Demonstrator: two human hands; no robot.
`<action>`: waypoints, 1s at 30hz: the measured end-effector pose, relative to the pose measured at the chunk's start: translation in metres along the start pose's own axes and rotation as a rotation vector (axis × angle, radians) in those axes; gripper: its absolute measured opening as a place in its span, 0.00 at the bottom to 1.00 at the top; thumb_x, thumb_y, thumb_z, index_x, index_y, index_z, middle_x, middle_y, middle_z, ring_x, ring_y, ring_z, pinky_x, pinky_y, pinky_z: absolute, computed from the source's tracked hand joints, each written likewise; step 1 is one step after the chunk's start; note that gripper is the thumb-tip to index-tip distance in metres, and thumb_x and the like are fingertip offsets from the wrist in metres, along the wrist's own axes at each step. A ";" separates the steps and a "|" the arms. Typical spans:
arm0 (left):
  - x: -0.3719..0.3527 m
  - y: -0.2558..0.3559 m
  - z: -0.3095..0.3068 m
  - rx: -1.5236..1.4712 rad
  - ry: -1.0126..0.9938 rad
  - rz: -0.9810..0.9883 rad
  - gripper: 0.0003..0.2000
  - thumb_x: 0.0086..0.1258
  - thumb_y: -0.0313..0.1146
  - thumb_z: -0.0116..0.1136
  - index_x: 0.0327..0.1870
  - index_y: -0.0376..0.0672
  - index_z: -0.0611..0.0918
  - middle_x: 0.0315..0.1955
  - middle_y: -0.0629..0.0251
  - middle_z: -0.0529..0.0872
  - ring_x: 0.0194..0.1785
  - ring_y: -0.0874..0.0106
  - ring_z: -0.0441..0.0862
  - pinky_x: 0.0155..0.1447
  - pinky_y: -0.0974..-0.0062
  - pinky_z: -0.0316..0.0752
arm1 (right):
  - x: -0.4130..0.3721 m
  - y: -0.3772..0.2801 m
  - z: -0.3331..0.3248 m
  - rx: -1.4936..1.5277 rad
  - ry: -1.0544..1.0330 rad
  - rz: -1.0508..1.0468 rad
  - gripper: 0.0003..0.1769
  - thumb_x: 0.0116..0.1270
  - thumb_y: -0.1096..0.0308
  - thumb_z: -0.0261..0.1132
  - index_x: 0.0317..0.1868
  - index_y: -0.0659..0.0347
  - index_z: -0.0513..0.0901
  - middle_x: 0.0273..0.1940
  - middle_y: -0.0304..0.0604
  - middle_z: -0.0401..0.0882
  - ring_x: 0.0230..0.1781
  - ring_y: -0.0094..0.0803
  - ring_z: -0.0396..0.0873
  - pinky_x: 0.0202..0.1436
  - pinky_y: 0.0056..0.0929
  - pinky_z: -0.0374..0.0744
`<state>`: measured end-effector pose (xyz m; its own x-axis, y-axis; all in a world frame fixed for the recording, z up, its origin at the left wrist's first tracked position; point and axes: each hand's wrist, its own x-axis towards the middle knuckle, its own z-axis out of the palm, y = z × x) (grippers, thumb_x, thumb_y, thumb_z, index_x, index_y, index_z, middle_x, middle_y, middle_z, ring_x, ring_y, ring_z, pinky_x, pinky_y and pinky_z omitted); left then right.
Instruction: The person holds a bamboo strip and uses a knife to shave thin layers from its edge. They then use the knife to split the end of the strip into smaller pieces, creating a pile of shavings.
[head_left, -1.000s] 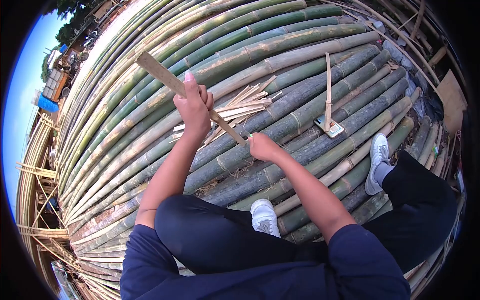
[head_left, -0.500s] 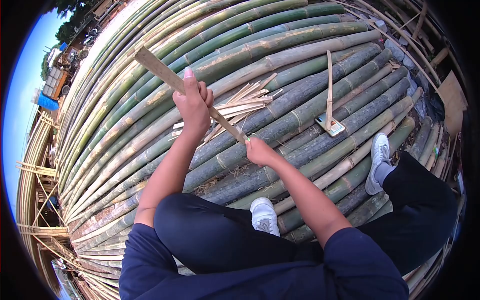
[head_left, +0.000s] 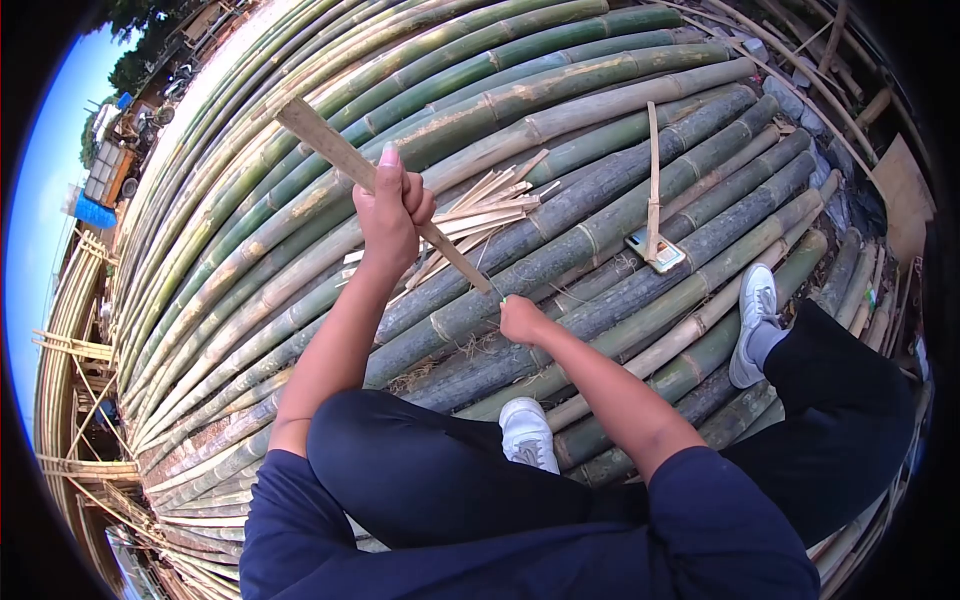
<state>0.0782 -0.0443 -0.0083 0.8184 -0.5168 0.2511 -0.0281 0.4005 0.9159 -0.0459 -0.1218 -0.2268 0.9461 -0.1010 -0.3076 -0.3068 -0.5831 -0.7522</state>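
Observation:
My left hand [head_left: 388, 215] is closed around the middle of a flat bamboo strip [head_left: 325, 138], its thumb pointing up along it. The strip slants from upper left down to my right hand [head_left: 522, 320]. That fist is closed at the strip's lower end, where a thin dark edge, seemingly the blade of a small knife [head_left: 497, 293], shows against the strip. Most of the knife is hidden inside the fist. Behind the strip, a pile of pale split bamboo pieces [head_left: 490, 207] lies on the poles.
Long bamboo poles [head_left: 590, 235] lie side by side under me and across the ground. A phone [head_left: 657, 252] lies on them with a narrow bamboo strip [head_left: 653, 170] over it. My white shoes [head_left: 528, 433] rest on the poles. A truck [head_left: 108, 165] stands far left.
My right fist has shifted slightly right and down, off the strip's tip. My left hand and the bamboo strip have moved slightly right.

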 end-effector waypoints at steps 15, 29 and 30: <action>0.002 -0.003 -0.001 0.015 -0.058 -0.023 0.24 0.76 0.49 0.50 0.19 0.50 0.59 0.09 0.77 0.52 0.12 0.83 0.47 0.17 0.79 0.45 | -0.026 -0.086 -0.077 0.372 0.004 0.168 0.19 0.75 0.63 0.46 0.42 0.73 0.76 0.27 0.57 0.80 0.22 0.45 0.82 0.29 0.42 0.79; -0.003 -0.001 0.004 0.039 -0.033 -0.004 0.23 0.76 0.48 0.51 0.21 0.49 0.60 0.10 0.77 0.53 0.12 0.83 0.48 0.18 0.79 0.46 | -0.035 -0.102 -0.101 0.491 0.066 0.115 0.20 0.76 0.61 0.47 0.37 0.72 0.74 0.20 0.46 0.74 0.12 0.36 0.74 0.18 0.39 0.74; -0.004 -0.001 0.004 0.038 -0.032 -0.002 0.23 0.75 0.48 0.51 0.21 0.50 0.60 0.10 0.77 0.53 0.12 0.83 0.47 0.18 0.79 0.45 | -0.035 -0.107 -0.098 0.487 0.064 0.114 0.20 0.76 0.61 0.47 0.37 0.72 0.74 0.20 0.46 0.74 0.12 0.36 0.74 0.18 0.39 0.74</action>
<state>0.0732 -0.0456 -0.0090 0.7996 -0.5418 0.2591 -0.0488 0.3713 0.9272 -0.0358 -0.1349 -0.0789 0.9036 -0.2002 -0.3787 -0.4067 -0.1231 -0.9053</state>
